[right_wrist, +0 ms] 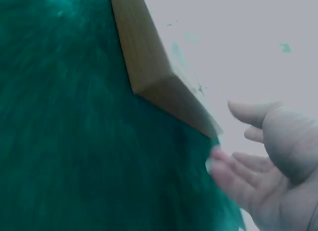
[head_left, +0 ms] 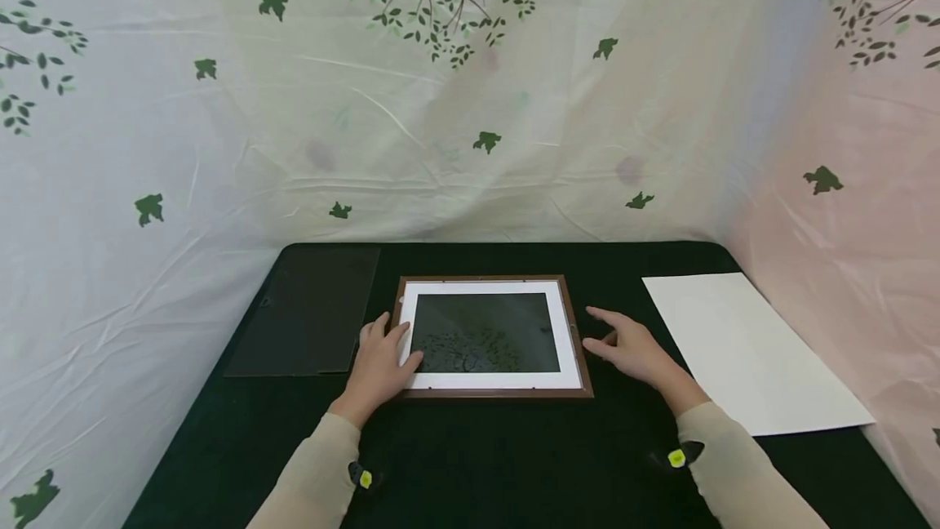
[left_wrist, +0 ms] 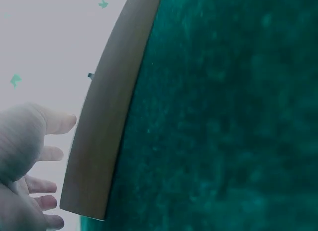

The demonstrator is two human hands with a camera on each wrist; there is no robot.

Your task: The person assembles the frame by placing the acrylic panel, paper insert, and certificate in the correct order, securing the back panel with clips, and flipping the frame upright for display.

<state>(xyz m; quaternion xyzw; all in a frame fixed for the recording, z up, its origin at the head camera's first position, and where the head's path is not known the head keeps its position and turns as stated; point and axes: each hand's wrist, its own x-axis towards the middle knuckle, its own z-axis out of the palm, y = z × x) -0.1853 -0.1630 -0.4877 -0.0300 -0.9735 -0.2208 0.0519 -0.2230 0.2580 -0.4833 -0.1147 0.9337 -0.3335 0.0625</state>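
A picture frame with a brown wooden rim [head_left: 499, 393] lies flat in the middle of the dark green table. Inside it, a white mat [head_left: 499, 380] surrounds a dark, glossy rectangle [head_left: 485, 329] that mirrors the tree print. Small dark tabs stand along the rim's inner edge. My left hand [head_left: 376, 362] rests at the frame's left side, fingers spread over the rim and mat. To the right of the frame, my right hand [head_left: 633, 345] hovers just off the rim with loosely bent fingers, holding nothing. In the right wrist view, a frame corner [right_wrist: 164, 82] shows near the hand [right_wrist: 278, 176].
A thin dark board [head_left: 304, 317] lies on the table's left side. At the right, a large white sheet [head_left: 756, 349] reaches the table's right edge. Pale cloth [head_left: 411, 145] printed with leaves and branches hangs behind and beside the table [head_left: 507, 464].
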